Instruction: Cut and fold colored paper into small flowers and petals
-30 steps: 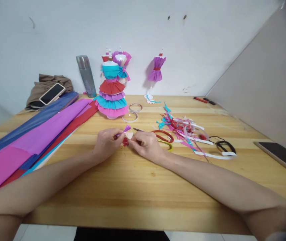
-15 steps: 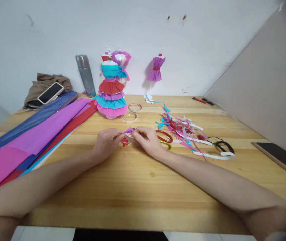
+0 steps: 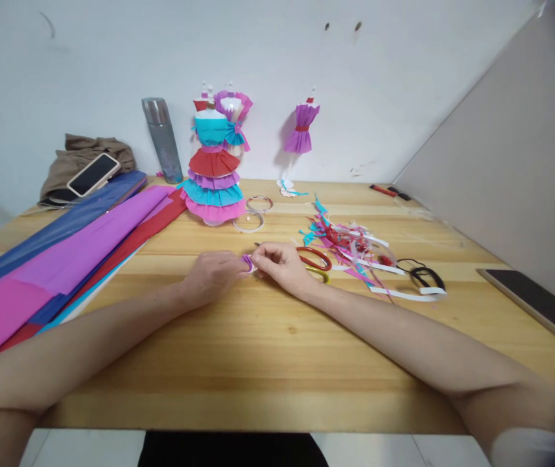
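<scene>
Between my two hands is a small folded piece of purple crepe paper, pinched from both sides just above the table. My left hand is closed on its left side, fingers pressed together. Thumb and forefinger of my right hand grip the other side. A little white shows at the lower edge of the paper; what it is I cannot make out. Scissors with red and yellow handles lie right beside my right hand, partly hidden by it. Behind the hands are two tape rolls.
Small dress forms in ruffled paper stand at the back, the largest left of centre, another further right. Crepe paper sheets, a bottle and a phone are left. Paper scraps, black cord and a tablet lie right.
The purple paper, fanned out upward before, is now folded down between my fingers. My left hand has turned over it, and the red piece beneath is out of sight. The view has shifted slightly.
</scene>
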A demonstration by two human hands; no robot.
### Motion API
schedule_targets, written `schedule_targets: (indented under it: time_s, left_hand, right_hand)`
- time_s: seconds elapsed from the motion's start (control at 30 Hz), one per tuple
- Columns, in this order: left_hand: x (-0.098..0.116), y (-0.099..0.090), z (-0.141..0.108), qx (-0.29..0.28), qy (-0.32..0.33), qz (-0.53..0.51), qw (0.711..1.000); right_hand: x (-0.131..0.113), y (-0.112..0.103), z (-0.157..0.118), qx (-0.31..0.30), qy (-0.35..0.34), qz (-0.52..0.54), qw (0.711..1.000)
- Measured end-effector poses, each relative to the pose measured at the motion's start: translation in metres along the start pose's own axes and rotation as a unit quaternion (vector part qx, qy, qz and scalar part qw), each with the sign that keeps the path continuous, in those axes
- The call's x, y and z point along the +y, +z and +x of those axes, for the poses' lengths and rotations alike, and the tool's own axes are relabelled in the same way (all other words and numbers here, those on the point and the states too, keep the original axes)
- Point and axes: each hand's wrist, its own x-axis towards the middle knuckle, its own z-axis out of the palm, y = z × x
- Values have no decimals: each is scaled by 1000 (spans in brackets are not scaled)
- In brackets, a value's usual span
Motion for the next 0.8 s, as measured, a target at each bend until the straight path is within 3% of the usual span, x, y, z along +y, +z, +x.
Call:
schedule_targets:
  time_s: [0.23,0.43,0.8]
  left_hand:
    - [4,-1,2,33,-16,12,999]
    - [7,-3,7,107,-66,41,991]
    - [5,3,5,141,-121,27,982]
  right_hand:
    - [-1,1,1,3,-1,39,999]
    - [2,6,-1,17,28,16,999]
    - [-1,8,-4,7,8,-37,999]
